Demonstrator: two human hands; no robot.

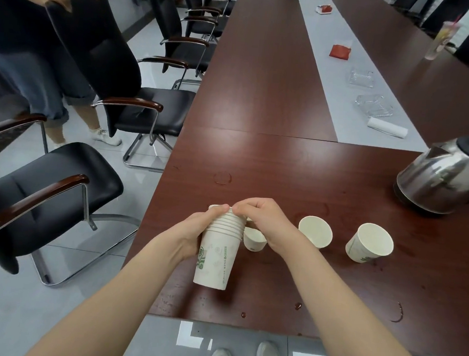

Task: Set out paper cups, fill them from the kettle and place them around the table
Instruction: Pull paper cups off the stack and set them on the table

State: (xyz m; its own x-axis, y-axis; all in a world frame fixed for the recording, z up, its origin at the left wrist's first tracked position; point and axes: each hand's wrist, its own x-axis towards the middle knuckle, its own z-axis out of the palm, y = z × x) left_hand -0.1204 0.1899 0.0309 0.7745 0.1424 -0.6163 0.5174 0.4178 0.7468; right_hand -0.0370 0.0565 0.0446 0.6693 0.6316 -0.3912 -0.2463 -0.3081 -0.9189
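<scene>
I am gripping the cup stack [216, 258] in my left hand [195, 232], my right hand [266, 222] pinching its top rim. Three empty-looking cups [315, 231] are standing at 3 o'clock, the kettle [446, 177] at 2 o'clock; filling and placing are remaining.

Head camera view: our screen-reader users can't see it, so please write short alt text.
A person's left hand grips a stack of white paper cups with green print over a dark reddish-brown wooden table while the right hand pinches its top rim. Three separate white paper cups stand to the right, and a stainless-steel kettle sits farther right.
</scene>
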